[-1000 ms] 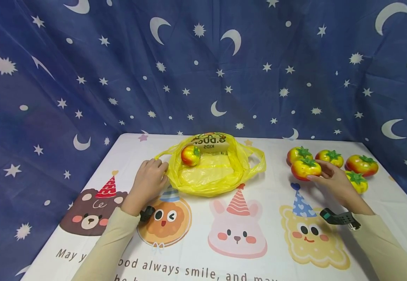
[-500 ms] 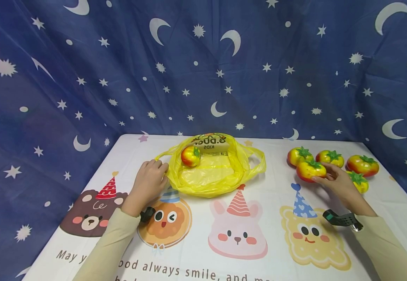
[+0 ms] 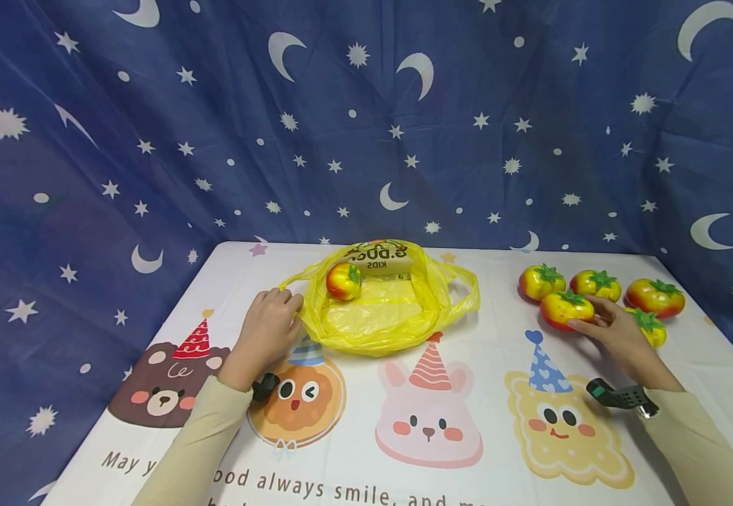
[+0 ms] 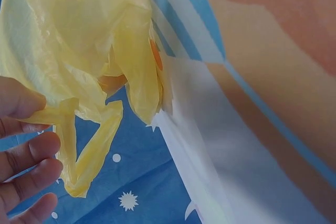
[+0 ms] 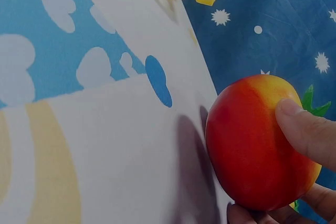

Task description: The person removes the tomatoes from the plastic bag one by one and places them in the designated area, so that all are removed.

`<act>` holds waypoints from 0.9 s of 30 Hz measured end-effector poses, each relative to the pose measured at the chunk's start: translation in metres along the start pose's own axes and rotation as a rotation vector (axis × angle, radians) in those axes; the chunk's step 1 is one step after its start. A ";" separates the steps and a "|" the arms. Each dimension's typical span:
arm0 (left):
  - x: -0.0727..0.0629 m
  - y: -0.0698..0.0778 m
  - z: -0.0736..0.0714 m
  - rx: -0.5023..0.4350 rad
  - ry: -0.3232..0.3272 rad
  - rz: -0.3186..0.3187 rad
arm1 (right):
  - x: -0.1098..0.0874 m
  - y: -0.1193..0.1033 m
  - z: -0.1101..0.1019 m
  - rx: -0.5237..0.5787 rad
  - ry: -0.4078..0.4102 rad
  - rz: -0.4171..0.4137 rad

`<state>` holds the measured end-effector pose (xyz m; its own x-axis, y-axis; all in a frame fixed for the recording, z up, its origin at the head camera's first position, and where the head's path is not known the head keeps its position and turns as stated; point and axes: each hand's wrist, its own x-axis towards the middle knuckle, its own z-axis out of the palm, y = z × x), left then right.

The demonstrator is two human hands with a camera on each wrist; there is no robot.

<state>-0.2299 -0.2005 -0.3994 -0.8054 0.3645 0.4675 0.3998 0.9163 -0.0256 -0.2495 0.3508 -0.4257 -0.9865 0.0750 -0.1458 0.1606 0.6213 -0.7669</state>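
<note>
A yellow plastic bag (image 3: 372,337) lies with its mouth wide, and one red-and-yellow toy tomato (image 3: 344,281) is inside at its left. My left hand (image 3: 270,323) pinches the bag's left handle (image 4: 65,129) between thumb and index finger; in the left wrist view the other fingers are spread loosely. Over on the right, my right hand (image 3: 615,334) grips a toy tomato (image 3: 565,311) with a green leafy top, thumb on its near side. The right wrist view shows the tomato's red underside (image 5: 252,150) close above the white cloth, with a shadow beside it.
Several more toy tomatoes, including one at the far right (image 3: 653,299), sit around my right hand, one partly hidden behind it. A white tablecloth (image 3: 429,485) with cartoon prints covers the table. A blue star-and-moon curtain (image 3: 467,183) closes off the back and left.
My right hand has shifted slightly right and toward me with the toy tomato in its grip. The left hand and the bag have stayed in place.
</note>
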 end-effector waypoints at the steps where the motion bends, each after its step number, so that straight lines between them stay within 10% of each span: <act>1: 0.000 0.000 0.000 0.000 0.000 0.000 | 0.000 0.000 0.000 0.003 0.000 -0.001; 27: -0.001 0.000 0.002 0.001 0.014 0.022 | 0.000 0.009 -0.006 -0.051 0.020 -0.009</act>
<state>-0.2304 -0.2007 -0.4016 -0.7902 0.3822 0.4791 0.4169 0.9082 -0.0369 -0.2479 0.3611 -0.4287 -0.9884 0.0849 -0.1262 0.1507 0.6606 -0.7354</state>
